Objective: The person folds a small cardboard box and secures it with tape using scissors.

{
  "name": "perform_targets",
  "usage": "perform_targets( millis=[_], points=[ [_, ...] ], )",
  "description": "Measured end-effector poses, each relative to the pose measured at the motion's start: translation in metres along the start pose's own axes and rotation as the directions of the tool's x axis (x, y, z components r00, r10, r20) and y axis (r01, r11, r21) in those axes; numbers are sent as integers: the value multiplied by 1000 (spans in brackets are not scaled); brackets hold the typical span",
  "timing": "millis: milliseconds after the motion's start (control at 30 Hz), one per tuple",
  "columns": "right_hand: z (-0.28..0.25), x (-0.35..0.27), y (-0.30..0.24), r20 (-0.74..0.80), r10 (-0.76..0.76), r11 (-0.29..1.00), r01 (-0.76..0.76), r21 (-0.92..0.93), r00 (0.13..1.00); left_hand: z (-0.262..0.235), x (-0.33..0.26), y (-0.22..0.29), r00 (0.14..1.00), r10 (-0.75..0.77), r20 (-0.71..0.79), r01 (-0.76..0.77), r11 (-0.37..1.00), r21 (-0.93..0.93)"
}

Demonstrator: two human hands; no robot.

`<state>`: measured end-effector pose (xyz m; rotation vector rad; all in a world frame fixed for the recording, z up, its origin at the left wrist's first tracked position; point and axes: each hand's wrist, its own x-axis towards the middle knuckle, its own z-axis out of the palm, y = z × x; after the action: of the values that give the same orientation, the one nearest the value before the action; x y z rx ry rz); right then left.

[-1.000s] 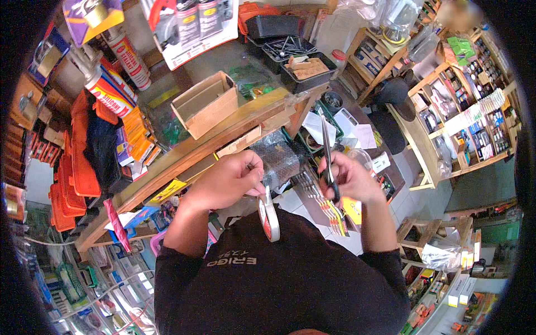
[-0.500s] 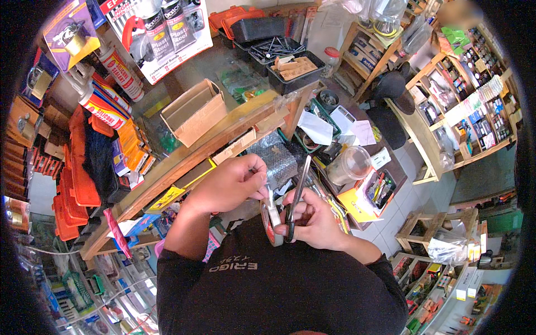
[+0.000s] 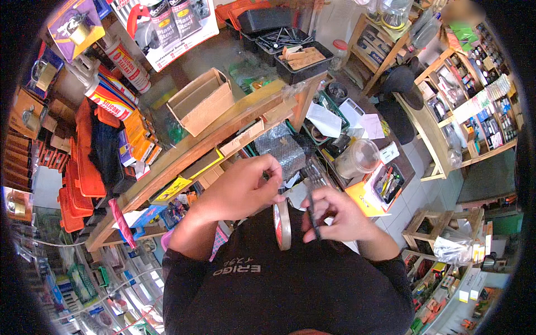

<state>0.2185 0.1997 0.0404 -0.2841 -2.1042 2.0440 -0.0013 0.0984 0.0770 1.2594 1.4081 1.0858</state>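
Note:
My left hand is closed, its fingers pinched at the strip end of a roll of tape. The narrow, pale roll hangs edge-on just below those fingertips, in front of my dark shirt. A little to its right, my right hand is closed around a pair of scissors with dark handles. Their blades point up and away from me and are smeared by motion. A gap shows between the right hand and the roll. The left fingers partly hide the pinched strip.
Left of my hands runs a wood-edged counter with an open cardboard box on it. Beyond my hands lies a bubble-wrapped package. To the right are a clear plastic jar and a yellow-and-white box of pens.
My right hand has moved right with the scissors, away from the tape roll. The roll now hangs under my left hand, which has shifted slightly right. The view has shifted a little.

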Motion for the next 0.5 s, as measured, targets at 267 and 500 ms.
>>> perform_targets(
  millis=[267,500],
  points=[
    [-88,0,-31,354,217,847,5,-531,910,0,1,9,981,-157,115,158,987,-3],
    [-89,22,-52,587,366,845,5,-534,722,5,-1,11,994,-67,83,61,995,75]
  ],
)
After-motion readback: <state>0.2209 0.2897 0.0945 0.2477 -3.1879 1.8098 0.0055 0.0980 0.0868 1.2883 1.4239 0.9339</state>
